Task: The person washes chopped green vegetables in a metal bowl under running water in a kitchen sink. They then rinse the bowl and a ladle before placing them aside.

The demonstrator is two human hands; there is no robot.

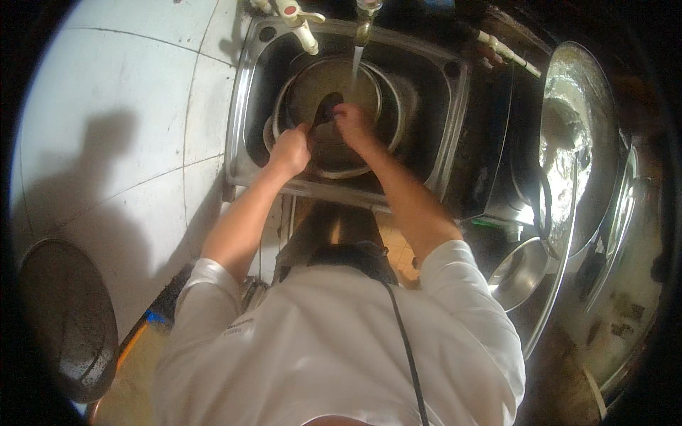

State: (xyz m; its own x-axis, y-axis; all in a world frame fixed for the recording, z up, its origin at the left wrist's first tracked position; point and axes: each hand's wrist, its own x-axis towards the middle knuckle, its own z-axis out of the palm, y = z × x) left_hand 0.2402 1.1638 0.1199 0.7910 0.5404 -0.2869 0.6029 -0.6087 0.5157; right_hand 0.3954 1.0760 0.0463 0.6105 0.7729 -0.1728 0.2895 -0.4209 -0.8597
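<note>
My left hand [291,151] is closed around the near end of a dark, long-handled utensil [325,108], perhaps a ladle or spoon; its exact kind cannot be told. At the utensil's wider far end is my right hand [350,123], blurred, with its fingers bent against it; what they hold is unclear. Both hands are over a large round metal pot [330,171] standing in a stainless steel sink [449,154]. Water runs from a tap [364,33] into the pot, just beyond my right hand.
A white plastic tap with a red mark [303,32] juts over the sink's back left edge. Tiled wall [122,69] rises on the left, with a dark round pan [69,319] lower down. At right are a large metal wok [605,160] and a metal bowl [519,274].
</note>
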